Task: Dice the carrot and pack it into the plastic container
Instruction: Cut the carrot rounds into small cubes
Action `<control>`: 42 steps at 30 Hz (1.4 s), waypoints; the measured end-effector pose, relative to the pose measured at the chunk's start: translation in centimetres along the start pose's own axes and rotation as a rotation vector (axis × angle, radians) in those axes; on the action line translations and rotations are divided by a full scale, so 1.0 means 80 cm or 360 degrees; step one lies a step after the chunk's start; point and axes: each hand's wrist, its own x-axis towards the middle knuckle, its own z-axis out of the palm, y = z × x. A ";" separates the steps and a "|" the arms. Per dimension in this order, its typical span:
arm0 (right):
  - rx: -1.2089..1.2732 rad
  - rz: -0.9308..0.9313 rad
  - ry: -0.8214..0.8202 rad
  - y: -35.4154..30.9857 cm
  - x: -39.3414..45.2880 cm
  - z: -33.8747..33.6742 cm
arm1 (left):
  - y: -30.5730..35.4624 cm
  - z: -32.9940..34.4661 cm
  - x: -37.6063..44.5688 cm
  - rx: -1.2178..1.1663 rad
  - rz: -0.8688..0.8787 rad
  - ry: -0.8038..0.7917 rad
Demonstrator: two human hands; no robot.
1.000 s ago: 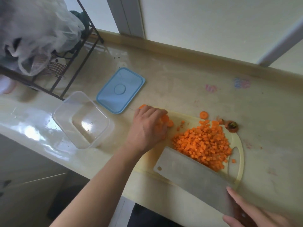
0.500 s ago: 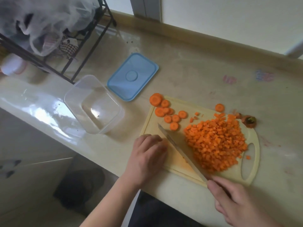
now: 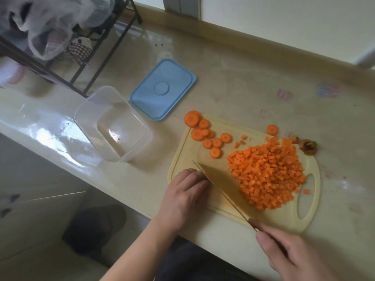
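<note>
Since a second ago, left hand (image 3: pixel 185 194) left the carrot slices (image 3: pixel 205 134) for the board's (image 3: pixel 310 218) near edge, fingers curled beside the blade; whether it holds anything, cannot tell. Right hand (image 3: pixel 292 254) grips the knife (image 3: pixel 221 191), blade on edge. Slices lie beyond the left hand, diced pile (image 3: pixel 267 175) rightward, container (image 3: pixel 113 124) empty on the worktop (image 3: pixel 233 82).

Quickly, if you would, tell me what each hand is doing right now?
Left hand: fingers curled on the cutting board beside the blade; whether it holds anything cannot be told.
Right hand: grips the knife handle.

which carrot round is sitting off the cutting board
The largest carrot round, at the far left corner of the cutting board. It overhangs onto the counter; the other rounds lie fully on the board.
</note>
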 end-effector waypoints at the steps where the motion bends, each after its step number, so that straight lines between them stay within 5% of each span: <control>1: -0.0025 -0.0009 0.0017 0.000 0.001 0.001 | 0.000 0.000 0.000 -0.0002 0.0004 0.0004; 42: 0.0084 -0.0068 0.0024 0.005 0.003 0.016 | -0.001 -0.016 -0.005 0.0084 0.0059 0.0049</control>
